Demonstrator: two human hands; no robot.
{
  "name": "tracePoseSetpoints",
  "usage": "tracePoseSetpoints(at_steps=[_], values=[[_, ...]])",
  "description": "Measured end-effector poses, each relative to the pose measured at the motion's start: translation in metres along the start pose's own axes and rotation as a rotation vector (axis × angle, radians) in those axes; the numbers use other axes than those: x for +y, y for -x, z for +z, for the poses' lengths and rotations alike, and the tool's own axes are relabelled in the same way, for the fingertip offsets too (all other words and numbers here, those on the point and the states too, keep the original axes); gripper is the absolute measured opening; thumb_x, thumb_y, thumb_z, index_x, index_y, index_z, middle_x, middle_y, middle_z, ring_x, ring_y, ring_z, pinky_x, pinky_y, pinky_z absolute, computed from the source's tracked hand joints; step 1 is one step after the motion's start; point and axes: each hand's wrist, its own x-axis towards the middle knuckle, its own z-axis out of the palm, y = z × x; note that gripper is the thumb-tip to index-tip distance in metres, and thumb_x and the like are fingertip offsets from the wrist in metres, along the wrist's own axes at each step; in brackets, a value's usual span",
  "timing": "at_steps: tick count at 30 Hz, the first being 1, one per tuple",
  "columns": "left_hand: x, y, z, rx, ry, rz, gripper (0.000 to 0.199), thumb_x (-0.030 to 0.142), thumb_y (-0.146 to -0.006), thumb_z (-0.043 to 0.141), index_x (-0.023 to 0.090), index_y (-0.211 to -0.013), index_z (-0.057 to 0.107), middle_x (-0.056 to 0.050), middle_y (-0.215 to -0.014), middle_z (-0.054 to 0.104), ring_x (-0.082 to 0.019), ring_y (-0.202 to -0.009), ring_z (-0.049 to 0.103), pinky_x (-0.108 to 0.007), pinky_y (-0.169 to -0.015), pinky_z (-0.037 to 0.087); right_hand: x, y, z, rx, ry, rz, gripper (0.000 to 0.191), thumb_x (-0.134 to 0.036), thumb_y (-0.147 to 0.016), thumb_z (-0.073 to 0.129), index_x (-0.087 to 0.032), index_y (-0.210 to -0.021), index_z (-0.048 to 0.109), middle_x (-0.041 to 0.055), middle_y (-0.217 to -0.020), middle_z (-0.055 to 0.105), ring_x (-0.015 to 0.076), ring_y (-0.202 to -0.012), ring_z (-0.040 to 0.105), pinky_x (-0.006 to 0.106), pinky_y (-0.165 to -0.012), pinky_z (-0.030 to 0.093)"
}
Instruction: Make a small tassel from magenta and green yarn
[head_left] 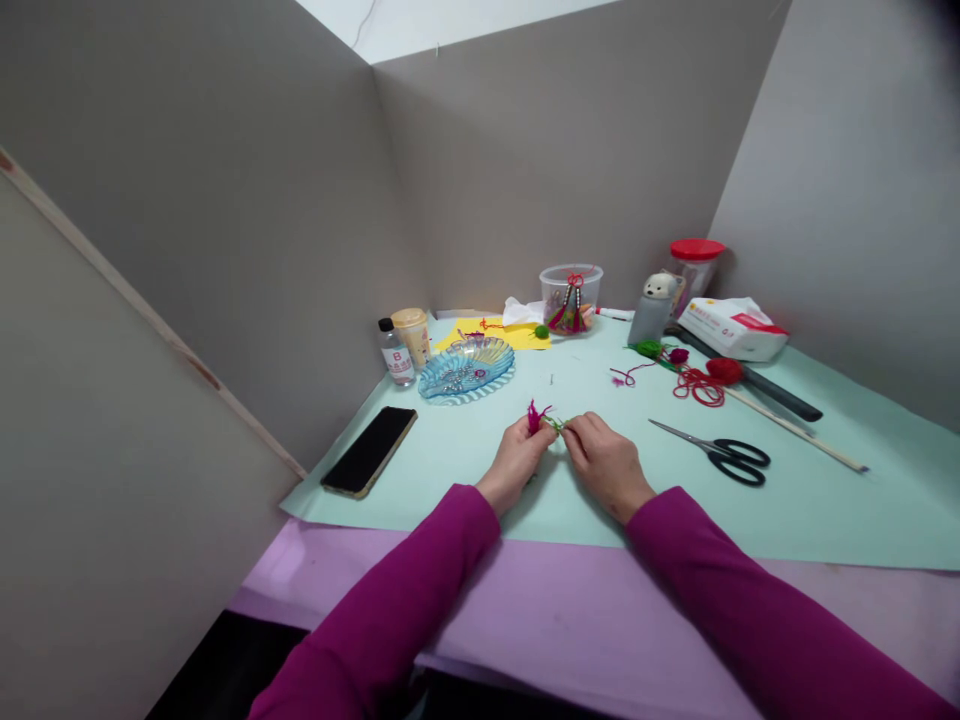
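Just above the pale green table cover, my left hand [517,458] is closed around a small bundle of magenta yarn [535,416], whose frayed ends stick up past the fingers. Green yarn [555,426] runs from that bundle across to my right hand [604,458], which pinches it between thumb and fingers. The two hands are close together with only a short gap between them. How the green yarn is wound or knotted is too small to make out. Scissors [716,450] with black handles lie to the right of my right hand, untouched.
A phone [371,452] lies left. Behind it are a blue glass dish [466,370], a bottle [396,353] and a cup [412,335]. A plastic tub [571,295], red yarn [701,386], a stick [799,430] and a tissue pack [736,328] lie further back and right. Grey panels enclose the table.
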Motion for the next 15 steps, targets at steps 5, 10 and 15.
tracePoseSetpoints(at_steps=[5,10,15], values=[[-0.004,0.000,-0.004,0.054,0.023,0.007,0.022,0.031,-0.072,0.063,0.018,-0.076,0.045,0.009,-0.054,0.031,-0.004,-0.040,0.021,-0.020,-0.040,0.016,0.003,-0.003,0.000,-0.007,-0.194,0.040,0.021,-0.028,-0.089,0.041,-0.021,-0.074,0.054,0.0029,-0.075,0.059,0.0148,-0.069,0.053,0.026,-0.063,0.036],[-0.008,-0.001,-0.004,0.028,-0.014,0.031,0.021,0.032,-0.073,0.062,0.018,-0.079,0.049,0.008,-0.055,0.034,-0.004,-0.041,0.021,-0.020,-0.040,0.017,0.004,-0.007,-0.007,0.056,-0.371,0.347,0.019,-0.037,-0.083,0.049,-0.021,-0.076,0.054,-0.0036,-0.058,0.050,0.0123,-0.055,0.045,0.025,-0.056,0.035],[-0.012,0.000,-0.003,-0.062,-0.118,0.149,0.017,0.029,-0.074,0.061,0.014,-0.078,0.055,0.004,-0.064,0.047,-0.007,-0.056,0.039,-0.019,-0.055,0.032,0.000,-0.009,-0.009,-0.100,-0.688,0.458,0.033,-0.051,-0.078,0.054,-0.019,-0.068,0.051,-0.0061,-0.055,0.041,0.0098,-0.052,0.035,0.024,-0.050,0.030]])
